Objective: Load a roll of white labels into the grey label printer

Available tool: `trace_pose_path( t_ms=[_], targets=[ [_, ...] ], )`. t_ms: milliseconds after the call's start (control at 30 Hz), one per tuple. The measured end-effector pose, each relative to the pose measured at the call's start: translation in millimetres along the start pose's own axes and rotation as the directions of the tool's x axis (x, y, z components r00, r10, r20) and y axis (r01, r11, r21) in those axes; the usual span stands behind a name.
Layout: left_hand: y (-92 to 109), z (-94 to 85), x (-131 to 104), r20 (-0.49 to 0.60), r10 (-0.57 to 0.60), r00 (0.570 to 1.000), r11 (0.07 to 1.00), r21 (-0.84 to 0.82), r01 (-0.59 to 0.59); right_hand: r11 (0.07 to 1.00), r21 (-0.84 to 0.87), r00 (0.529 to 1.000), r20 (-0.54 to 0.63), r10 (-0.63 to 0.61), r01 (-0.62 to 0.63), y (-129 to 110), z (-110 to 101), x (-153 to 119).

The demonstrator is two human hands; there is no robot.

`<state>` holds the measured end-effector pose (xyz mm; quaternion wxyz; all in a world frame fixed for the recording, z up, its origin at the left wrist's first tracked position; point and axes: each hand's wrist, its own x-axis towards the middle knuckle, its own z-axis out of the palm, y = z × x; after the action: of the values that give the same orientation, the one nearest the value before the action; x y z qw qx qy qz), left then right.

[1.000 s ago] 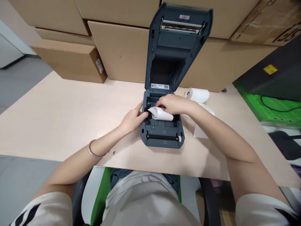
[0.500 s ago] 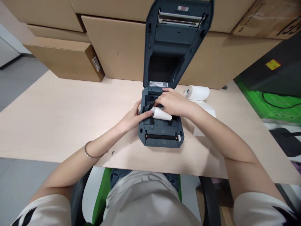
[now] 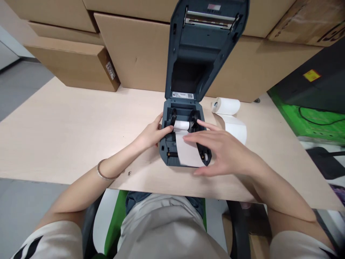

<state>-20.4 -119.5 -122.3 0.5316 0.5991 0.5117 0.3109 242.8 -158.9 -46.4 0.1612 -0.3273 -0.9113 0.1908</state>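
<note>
A dark blue-grey label printer [image 3: 164, 158] stands on the table with its lid [image 3: 202, 50] raised. Between its two black roll holders [image 3: 193, 118] sits a small white label roll [image 3: 182, 125]. From that roll a paper strip [image 3: 188, 153] runs forward over the printer's front roller. My left hand [image 3: 153, 133] grips the printer's left wall, its thumb reaching inside by the left holder and its other fingers outside. My right hand [image 3: 223, 149] hovers with spread fingers over the strip's right side, one fingertip near the right holder; whether it touches the paper I cannot tell.
A second, larger label roll [image 3: 228, 106] lies right of the printer, its loose strip [image 3: 237, 127] trailing toward me. Cardboard boxes [image 3: 132, 54] line the table's back. A smaller box [image 3: 72, 68] sits at the back left. The table's front edge [image 3: 167, 194] is close to my body.
My right hand has drawn back out of the printer toward me and spread its fingers. The roll now lies between the holders, with its strip pulled forward. My left hand stays at the wall.
</note>
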Motion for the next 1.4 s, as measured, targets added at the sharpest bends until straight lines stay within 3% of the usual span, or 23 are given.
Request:
trace_pose_path(
  t_ms=[167, 300, 633, 867, 1033, 1400],
  targets=[
    [1.9, 1.2, -0.1, -0.028, 0.066, 0.997, 0.997, 0.039, -0.065, 0.933, -0.315, 0.971, -0.101, -0.215, 0.174, -5.8, 39.9, -27.4],
    [6.5, 0.9, -2.4, -0.035, 0.074, 0.997, 0.995, 0.066, -0.071, 0.888, -0.407, 0.957, -0.097, -0.275, 0.214, 0.9, 59.8, -35.7],
    [7.6, 0.5, -4.0, -0.035, 0.103, 0.994, 0.993, 0.057, -0.101, 0.882, -0.369, 0.928, -0.113, -0.356, 0.293, 9.8, 46.0, -24.6],
    [10.9, 1.2, -6.7, -0.043, 0.083, 0.996, 0.996, 0.037, -0.081, 0.774, -0.578, 0.887, -0.176, -0.427, 0.258, -15.7, 48.7, -24.3],
    [10.3, 2.0, -6.5, -0.044, 0.077, 0.996, 0.997, 0.018, -0.076, 0.777, -0.617, 0.901, -0.260, -0.347, 0.121, -27.0, 54.7, -29.3],
    [6.1, 2.1, -5.1, -0.055, 0.042, 0.998, 0.999, -0.020, -0.043, 0.778, -0.604, 0.917, -0.192, -0.349, 0.170, -19.7, 46.4, -28.1]
  ],
)
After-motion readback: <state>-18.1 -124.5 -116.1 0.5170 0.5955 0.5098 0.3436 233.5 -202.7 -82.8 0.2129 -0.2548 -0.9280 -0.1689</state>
